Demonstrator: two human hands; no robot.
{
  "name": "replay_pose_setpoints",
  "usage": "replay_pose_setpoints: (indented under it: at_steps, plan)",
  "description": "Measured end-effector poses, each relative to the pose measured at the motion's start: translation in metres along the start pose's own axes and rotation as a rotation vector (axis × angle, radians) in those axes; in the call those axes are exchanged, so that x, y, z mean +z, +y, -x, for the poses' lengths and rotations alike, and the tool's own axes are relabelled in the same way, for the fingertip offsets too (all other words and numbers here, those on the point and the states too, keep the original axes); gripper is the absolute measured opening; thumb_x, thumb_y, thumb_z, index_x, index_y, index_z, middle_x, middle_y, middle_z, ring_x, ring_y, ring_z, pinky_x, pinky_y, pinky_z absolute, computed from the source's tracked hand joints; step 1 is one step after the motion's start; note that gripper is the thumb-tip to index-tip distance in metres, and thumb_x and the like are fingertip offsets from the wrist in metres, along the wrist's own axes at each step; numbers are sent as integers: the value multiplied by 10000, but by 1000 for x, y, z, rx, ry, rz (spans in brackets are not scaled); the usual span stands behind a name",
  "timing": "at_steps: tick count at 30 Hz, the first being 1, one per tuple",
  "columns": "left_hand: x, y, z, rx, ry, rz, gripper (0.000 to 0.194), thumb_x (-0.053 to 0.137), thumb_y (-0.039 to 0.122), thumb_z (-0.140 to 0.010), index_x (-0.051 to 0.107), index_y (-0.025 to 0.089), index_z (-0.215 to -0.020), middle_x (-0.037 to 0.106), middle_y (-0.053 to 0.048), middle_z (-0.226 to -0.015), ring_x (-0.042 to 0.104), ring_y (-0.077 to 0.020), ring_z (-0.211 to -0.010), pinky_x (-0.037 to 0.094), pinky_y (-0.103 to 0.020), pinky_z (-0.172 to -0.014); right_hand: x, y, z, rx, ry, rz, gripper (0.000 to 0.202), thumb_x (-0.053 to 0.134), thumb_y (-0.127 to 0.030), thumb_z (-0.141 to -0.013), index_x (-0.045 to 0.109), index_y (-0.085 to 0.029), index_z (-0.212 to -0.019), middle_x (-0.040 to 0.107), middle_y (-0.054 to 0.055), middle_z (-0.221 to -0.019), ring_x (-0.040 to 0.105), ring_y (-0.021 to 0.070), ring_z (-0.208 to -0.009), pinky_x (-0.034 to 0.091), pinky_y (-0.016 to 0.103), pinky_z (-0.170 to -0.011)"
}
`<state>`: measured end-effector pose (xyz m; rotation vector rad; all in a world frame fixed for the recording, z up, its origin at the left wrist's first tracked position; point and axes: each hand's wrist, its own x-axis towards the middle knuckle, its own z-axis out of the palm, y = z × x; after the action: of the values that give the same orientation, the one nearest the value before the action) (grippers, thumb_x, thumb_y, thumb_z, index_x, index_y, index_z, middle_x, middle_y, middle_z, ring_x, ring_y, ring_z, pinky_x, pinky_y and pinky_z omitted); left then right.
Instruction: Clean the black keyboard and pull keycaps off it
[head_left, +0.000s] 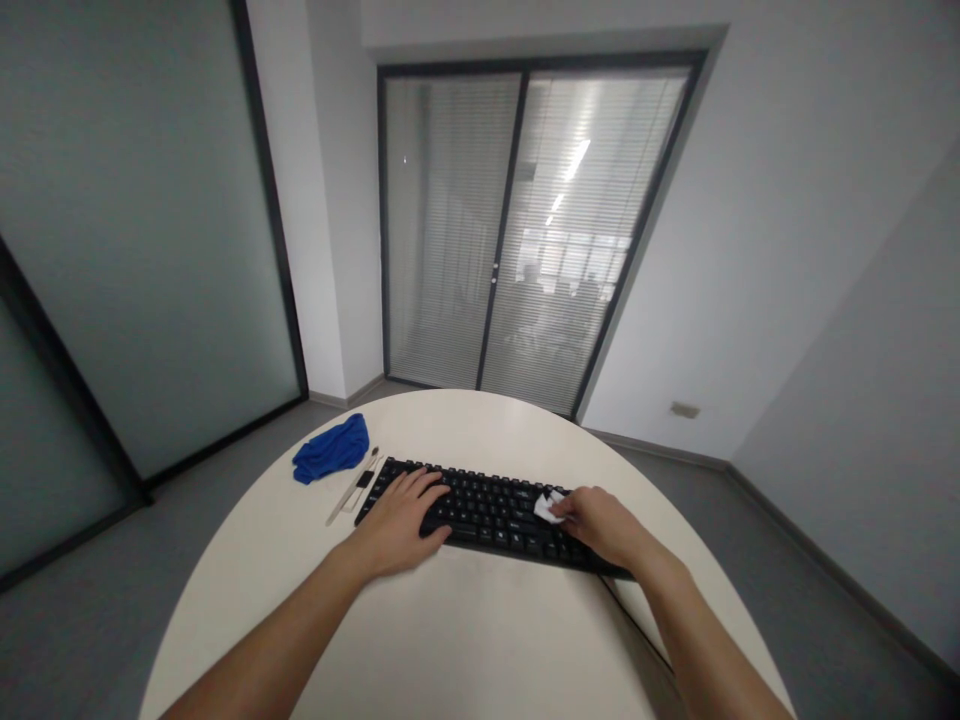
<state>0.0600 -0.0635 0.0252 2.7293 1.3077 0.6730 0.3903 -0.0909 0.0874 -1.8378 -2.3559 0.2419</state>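
A black keyboard point(487, 510) lies across the round, cream-coloured table point(465, 640). My left hand point(401, 520) rests on its left end, fingers spread over the keys and nothing held. Over the right part of the keys, my right hand point(600, 520) pinches a crumpled white tissue or wipe point(550, 506), which touches the keyboard. The right end of the keyboard is partly hidden under that hand. Just left of the keyboard lie a thin brush-like stick point(352, 488) and a small black item point(365, 479).
A blue cloth point(331, 448) lies bunched near the table's far left edge. The keyboard's black cable point(637, 628) runs toward me beneath my right forearm. Beyond the table stand a glass partition with blinds point(517, 230) and white walls.
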Motion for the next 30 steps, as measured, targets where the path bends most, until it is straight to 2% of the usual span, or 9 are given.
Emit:
replay_pose_setpoints:
  at_steps: [5,9,13,17,20,23,26,30]
  plan:
    - [0,-1,-3,-53,80,-32,313,474,400,-942,596,221,-1168,566,-81,-1294,473,-281,-1243,345,-479,-1097,-5,-10,-4,-89,-73,-66,338,548,-143,-716,787,-287,-907,777,5,-931,710,238,-926,493,262,-801]
    - [7,-3,-7,-85,119,-49,283,497,368,-924,590,213,-1142,570,-92,-1243,488,-283,-1196,366,-478,-1064,3,-8,-4,-76,-6,-71,391,530,-139,-710,780,-276,-978,759,15,-1033,694,230,-992,483,270,-865]
    - [15,0,-11,-94,155,-77,247,506,338,-908,588,206,-1099,557,-101,-1227,489,-291,-1179,362,-496,-1057,13,7,-2,-117,36,-119,390,524,-147,-718,777,-267,-990,761,28,-1021,694,219,-932,484,274,-833]
    - [20,3,-14,-89,180,-77,233,511,310,-895,574,196,-1089,541,-107,-1233,486,-289,-1187,369,-482,-1067,26,30,-4,-53,229,-225,340,513,-228,-811,751,-218,-1054,743,66,-1003,668,220,-874,495,313,-815]
    - [23,4,-16,-90,180,-66,240,496,308,-900,559,192,-1099,526,-115,-1270,483,-291,-1206,375,-484,-1071,36,45,-9,-42,365,-262,368,461,-266,-894,692,-193,-1170,706,91,-1106,630,233,-1014,462,359,-933]
    - [27,2,-17,-83,170,-66,252,469,337,-919,552,195,-1111,515,-116,-1318,469,-300,-1241,364,-509,-1081,42,52,-15,-75,313,-269,375,449,-247,-915,665,-199,-1217,683,96,-1154,605,228,-1077,432,368,-993]
    - [30,1,-17,-79,163,-76,282,445,363,-937,548,196,-1140,508,-114,-1354,443,-305,-1283,338,-524,-1103,40,53,-17,-78,222,-221,385,465,-217,-902,661,-207,-1232,682,98,-1122,615,220,-1043,436,352,-979]
    - [34,-1,-18,-83,158,-86,358,440,377,-943,518,184,-1234,515,-122,-1369,438,-307,-1302,332,-517,-1113,32,49,-16,-65,176,-135,382,502,-196,-859,694,-220,-1188,695,88,-1048,625,219,-997,448,326,-930]
